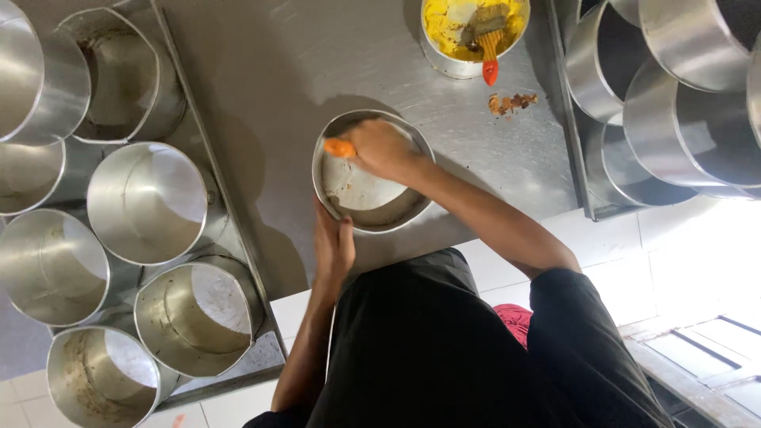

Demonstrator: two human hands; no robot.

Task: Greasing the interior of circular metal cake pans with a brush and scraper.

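A round metal cake tin (342, 184) sits on the steel counter (277, 71) right in front of me. My left hand (333, 244) grips the tin's near rim and holds it steady. My right hand (382, 148) reaches into the tin from above, closed around an orange brush handle (339, 147) whose end sticks out to the left. The brush head is hidden under my hand.
A metal bowl of yellow grease (468, 36) with a second orange-handled brush (489, 43) stands at the back. Crumbs (511, 101) lie beside it. A tray of several round tins (147, 202) fills the left; more tins (674, 95) are stacked on the right.
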